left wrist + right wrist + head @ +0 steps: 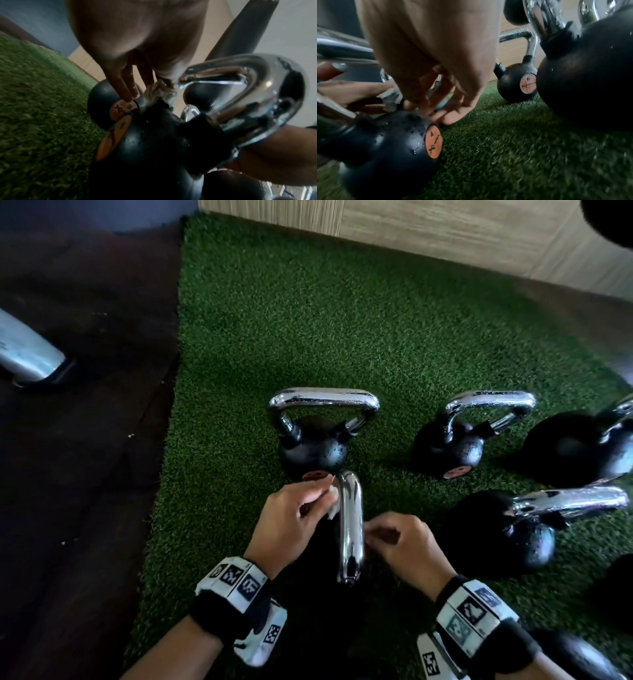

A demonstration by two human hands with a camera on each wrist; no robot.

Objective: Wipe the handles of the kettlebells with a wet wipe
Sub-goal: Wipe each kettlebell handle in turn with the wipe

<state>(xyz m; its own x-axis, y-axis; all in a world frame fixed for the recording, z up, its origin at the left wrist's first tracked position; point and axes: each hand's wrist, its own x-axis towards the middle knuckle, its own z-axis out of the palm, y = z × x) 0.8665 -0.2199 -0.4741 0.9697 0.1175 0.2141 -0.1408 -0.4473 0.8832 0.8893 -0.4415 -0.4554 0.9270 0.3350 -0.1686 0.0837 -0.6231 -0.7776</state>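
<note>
The nearest black kettlebell [154, 148] stands on the green turf, and its chrome handle [351, 525] runs away from me between my hands. My left hand [301, 508] pinches a crumpled white wet wipe [330, 501] against the handle's far left side, near where it meets the body. The left wrist view shows the wipe [157, 90] bunched under the fingertips. My right hand [394, 539] sits at the handle's right side with its fingers curled toward the chrome. Whether they pinch the wipe or only touch the handle is hidden. In the right wrist view its fingertips [423, 108] reach down beside the wipe [390, 97].
Several more chrome-handled kettlebells stand on the turf [342, 320]: one just behind [315, 446], one at mid right [448, 450], one near right [507, 535], one far right [575, 453]. Dark flooring [85, 440] with a silver machine foot [27, 350] lies left. A wooden wall [445, 231] lies beyond.
</note>
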